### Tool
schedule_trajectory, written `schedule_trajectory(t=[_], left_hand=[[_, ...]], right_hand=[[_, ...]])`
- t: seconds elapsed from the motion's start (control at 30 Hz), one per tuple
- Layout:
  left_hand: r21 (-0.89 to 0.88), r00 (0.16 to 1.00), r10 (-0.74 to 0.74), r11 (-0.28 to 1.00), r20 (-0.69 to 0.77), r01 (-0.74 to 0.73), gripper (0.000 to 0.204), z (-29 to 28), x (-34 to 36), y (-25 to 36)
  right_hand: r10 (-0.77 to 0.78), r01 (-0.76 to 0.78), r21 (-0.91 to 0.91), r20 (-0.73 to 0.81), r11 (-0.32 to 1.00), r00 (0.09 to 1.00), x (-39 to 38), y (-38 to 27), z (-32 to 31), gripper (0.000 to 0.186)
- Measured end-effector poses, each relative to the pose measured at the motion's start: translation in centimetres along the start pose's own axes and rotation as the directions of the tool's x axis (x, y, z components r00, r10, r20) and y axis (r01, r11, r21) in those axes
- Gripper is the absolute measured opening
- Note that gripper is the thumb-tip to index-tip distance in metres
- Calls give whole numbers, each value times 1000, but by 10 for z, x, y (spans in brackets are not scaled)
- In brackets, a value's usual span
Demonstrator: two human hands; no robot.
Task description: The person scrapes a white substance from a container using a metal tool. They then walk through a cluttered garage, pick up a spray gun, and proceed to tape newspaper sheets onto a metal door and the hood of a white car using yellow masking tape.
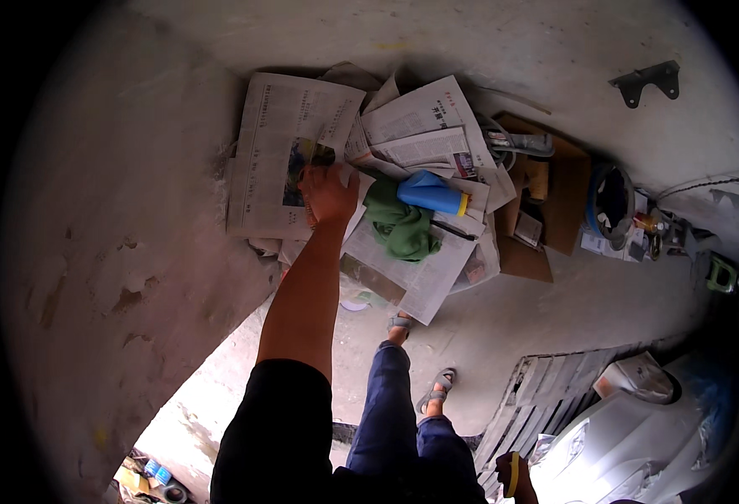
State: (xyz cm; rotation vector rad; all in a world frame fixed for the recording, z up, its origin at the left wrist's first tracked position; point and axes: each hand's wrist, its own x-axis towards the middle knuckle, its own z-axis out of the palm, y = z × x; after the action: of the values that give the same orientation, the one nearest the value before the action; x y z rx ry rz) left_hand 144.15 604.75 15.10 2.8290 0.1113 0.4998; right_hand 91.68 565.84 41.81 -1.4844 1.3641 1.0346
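Observation:
My left hand [329, 193] reaches up to a spread newspaper [268, 160], over its printed colour photo. Its fingers are curled; a thin orange edge shows beside them, too small to name. To its right a crumpled green cloth [399, 220] lies on more newspaper sheets, against a blue bottle with a yellow end [432, 194]. A slim dark stick-like thing [453, 230] lies beside the cloth. Low at the right, my right hand [524, 487] hangs by my leg, closed around a narrow yellow object [515, 473] whose kind I cannot make out.
An open cardboard box [567, 197] stands right of the newspapers, with a round dark-and-blue container [611, 202] beyond it. Walls rise at the left and far side. A wooden pallet [546, 386] and a white, smooth-shelled vehicle [630, 445] stand at the lower right.

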Motion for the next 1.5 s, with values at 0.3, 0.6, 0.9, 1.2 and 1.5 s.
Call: schedule_trajectory(t=[0.3, 0.6, 0.9, 1.2, 1.5], left_hand=[[91, 905, -125, 991, 406, 96, 20, 10, -13, 17], [-204, 921, 125, 978, 368, -51, 21, -27, -2, 7], [101, 684, 228, 909, 693, -405, 24, 4, 54, 44], [-168, 753, 229, 973, 617, -158, 22, -17, 44, 19], [162, 759, -604, 796, 243, 583, 44, -26, 6, -75]], right_hand=[[-12, 9, 56, 47, 998, 999, 1, -14, 4, 20], [10, -15, 108, 41, 994, 999, 3, -24, 12, 16], [-38, 38, 105, -8, 994, 999, 0, -26, 16, 15], [23, -27, 241, 19, 970, 1000, 1, -22, 22, 15], [9, -9, 85, 0, 996, 1000, 8, -25, 31, 14]])
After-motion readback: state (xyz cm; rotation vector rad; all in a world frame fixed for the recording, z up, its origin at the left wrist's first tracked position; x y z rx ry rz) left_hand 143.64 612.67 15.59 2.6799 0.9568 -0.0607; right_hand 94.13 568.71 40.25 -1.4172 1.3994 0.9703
